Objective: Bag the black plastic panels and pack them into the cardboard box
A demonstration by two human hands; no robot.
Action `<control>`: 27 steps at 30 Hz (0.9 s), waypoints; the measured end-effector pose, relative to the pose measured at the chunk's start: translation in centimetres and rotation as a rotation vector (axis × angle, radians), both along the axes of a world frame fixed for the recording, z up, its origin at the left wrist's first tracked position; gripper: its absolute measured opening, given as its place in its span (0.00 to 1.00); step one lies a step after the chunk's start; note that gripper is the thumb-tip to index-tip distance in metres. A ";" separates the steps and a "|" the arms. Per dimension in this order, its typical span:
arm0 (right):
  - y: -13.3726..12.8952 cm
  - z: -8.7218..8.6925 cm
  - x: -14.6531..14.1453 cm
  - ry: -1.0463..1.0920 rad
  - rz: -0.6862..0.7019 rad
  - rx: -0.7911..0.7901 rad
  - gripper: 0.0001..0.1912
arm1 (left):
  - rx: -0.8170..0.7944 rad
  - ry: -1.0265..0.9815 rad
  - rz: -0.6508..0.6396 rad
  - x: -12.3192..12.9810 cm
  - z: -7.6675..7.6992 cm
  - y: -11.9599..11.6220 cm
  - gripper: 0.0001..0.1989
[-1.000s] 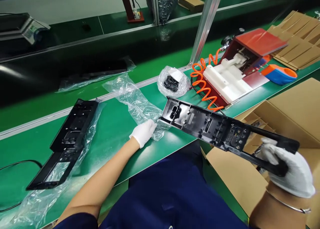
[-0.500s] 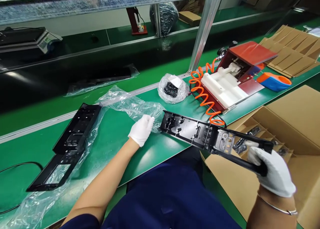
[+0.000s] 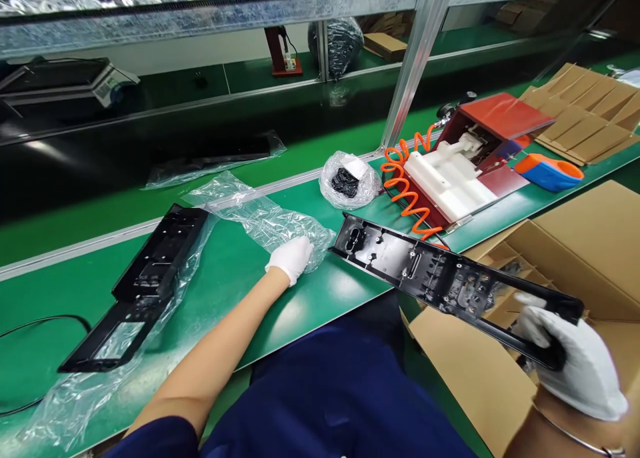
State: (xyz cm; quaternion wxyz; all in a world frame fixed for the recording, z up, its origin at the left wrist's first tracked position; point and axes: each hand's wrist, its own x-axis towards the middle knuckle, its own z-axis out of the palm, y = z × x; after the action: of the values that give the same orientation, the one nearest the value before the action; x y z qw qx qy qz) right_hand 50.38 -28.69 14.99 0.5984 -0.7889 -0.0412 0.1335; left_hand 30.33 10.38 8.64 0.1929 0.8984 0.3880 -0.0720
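Note:
A long black plastic part [image 3: 400, 261] is held by its right end in my right hand [image 3: 575, 358], which wears a white glove. It slants over the bench edge and the open carton. My left hand [image 3: 291, 259], also gloved in white, is closed on the right end of a clear plastic bag [image 3: 265, 218] lying on the green bench. A small gap separates this hand from the held part's left end. A second black part [image 3: 150, 271] lies on another clear bag at the left of the bench.
An open carton [image 3: 465, 358] with dividers stands at the lower right. On the bench are a bag of small black pieces [image 3: 350, 180], a red fixture [image 3: 510, 115] with an orange coiled hose [image 3: 410, 201], a blue and orange ring [image 3: 550, 171] and cardboard dividers [image 3: 585, 111]. A metal post [image 3: 413, 65] rises behind.
The held black part has moved right with my right hand, away from my left hand. My left hand has turned down onto the clear bag's end. The view has shifted slightly.

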 end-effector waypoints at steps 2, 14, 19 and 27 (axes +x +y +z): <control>0.5 0.0 -0.5 0.081 -0.017 0.064 0.14 | -0.011 -0.043 0.026 -0.1 -0.3 0.7 0.13; 3.5 -1.0 -1.2 0.111 0.118 0.130 0.12 | 0.055 -0.216 0.065 -1.1 1.9 0.0 0.11; 4.8 -1.6 -1.9 0.133 0.111 0.165 0.17 | 0.029 -0.158 0.006 -1.5 2.4 -0.4 0.11; 6.0 -4.0 -2.7 0.090 0.162 0.219 0.19 | 0.135 -0.188 0.031 -0.5 2.9 -0.4 0.09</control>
State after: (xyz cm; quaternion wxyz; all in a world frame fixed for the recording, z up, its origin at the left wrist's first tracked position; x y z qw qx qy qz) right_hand 47.73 -22.73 10.95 0.6694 -0.7063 -0.0920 0.2112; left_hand 29.79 10.02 11.53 0.1683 0.9059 0.3863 0.0418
